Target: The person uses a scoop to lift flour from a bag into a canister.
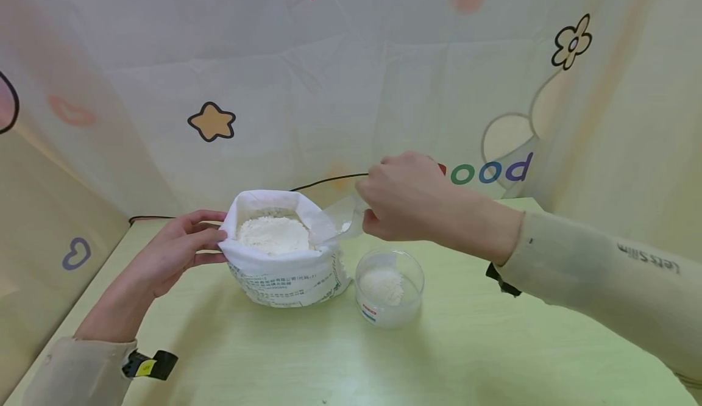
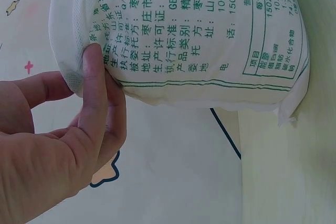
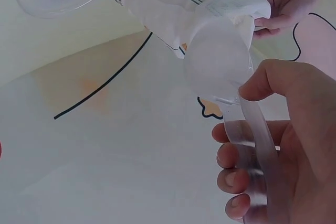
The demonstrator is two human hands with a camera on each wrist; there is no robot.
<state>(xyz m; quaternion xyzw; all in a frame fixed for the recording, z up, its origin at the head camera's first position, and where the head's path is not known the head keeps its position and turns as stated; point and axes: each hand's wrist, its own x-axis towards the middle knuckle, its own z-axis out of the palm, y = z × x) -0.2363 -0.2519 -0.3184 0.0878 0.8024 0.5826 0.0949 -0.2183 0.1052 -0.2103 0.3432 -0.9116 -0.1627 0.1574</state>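
Observation:
An upright white cloth bag (image 1: 290, 287) with green print stands on the table, its rolled top spread wide around white flour (image 1: 274, 234). My left hand (image 1: 178, 244) holds the bag's left rim, thumb on one side and fingers on the other, as the left wrist view shows closely. With curled fingers my right hand (image 1: 417, 202) grips the handle of a clear plastic scoop (image 3: 218, 59). In the head view the scoop's bowl overlaps the bag's right rim, a little white powder showing on it. A round clear tub (image 1: 415, 299) with white powder inside stands right of the bag.
The pale green table (image 1: 493, 333) extends in front and to the right. Behind it hangs a light curtain (image 1: 340, 101) printed with stars, flowers and letters. A dark line (image 1: 329, 180) runs along the back, behind the bag.

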